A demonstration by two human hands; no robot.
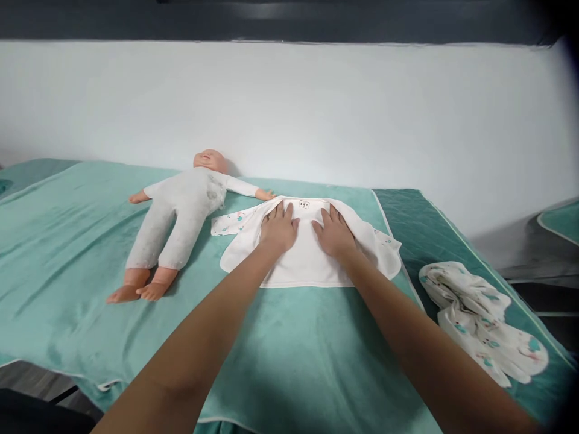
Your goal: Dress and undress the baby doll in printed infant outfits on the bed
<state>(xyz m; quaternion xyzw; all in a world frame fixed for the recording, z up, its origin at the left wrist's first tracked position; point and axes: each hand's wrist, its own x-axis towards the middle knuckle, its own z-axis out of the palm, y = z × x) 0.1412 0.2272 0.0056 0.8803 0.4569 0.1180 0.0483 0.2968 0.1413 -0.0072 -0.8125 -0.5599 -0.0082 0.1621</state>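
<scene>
Smoothing the white top works best from the label outward: light, even palm pressure, front panels folded well aside, sleeves pulled straight, no dragging of the green cover beneath. The top lies spread on that cover, inside up, between the doll and the bunched printed garment. Left hand and right hand: both palm-down on its lining, fingers extended, no grasp visible.

Spread white shirt beside doll
</scene>
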